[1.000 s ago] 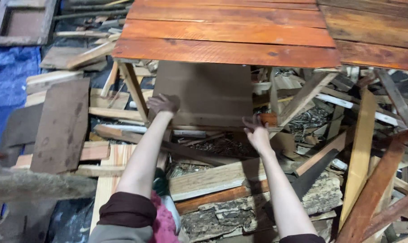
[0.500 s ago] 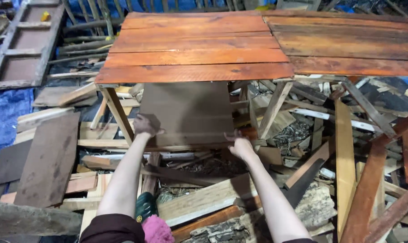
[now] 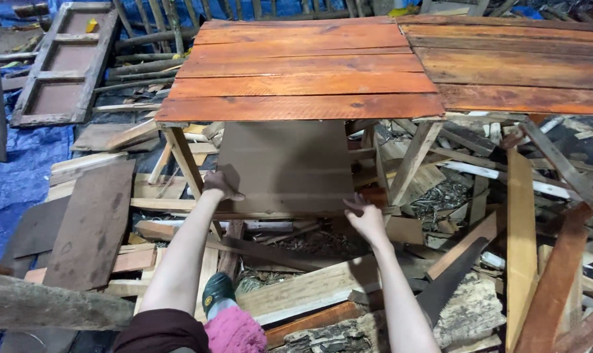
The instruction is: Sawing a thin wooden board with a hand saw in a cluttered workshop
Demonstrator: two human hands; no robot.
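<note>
1. My left hand (image 3: pixel 219 186) is closed on the lower left edge of a flat brown board (image 3: pixel 286 167), fingers curled over the edge.
2. My right hand (image 3: pixel 365 219) is at the board's lower right corner, fingers spread and lying against its face and bottom edge; it is loosely open, more pressing than clamping.
3. The brown board stands nearly upright, leaning back a little, under the front edge of the orange plank tabletop (image 3: pixel 303 72). Its upper edge is hidden behind the tabletop's front plank.
4. The board sits between the left front leg (image 3: pixel 185 163) and the slanting right leg (image 3: pixel 411 163) of that table, filling most of the gap between them.
5. A second, darker plank tabletop (image 3: pixel 519 62) adjoins the orange one on its right side.
6. Below my arms lies a heap of scrap timber: a pale plank (image 3: pixel 303 294) near my right forearm, a dark grey panel (image 3: pixel 90 225) flat on the left, and a rough log (image 3: pixel 48 304) at the lower left.
7. A wooden frame with cross-rails (image 3: pixel 64 65) lies at the upper left, over a blue tarpaulin (image 3: pixel 15 176).
8. My green shoe (image 3: pixel 216 294) shows between my arms, standing among the planks, with pink fabric (image 3: pixel 234 330) just below it.
</note>
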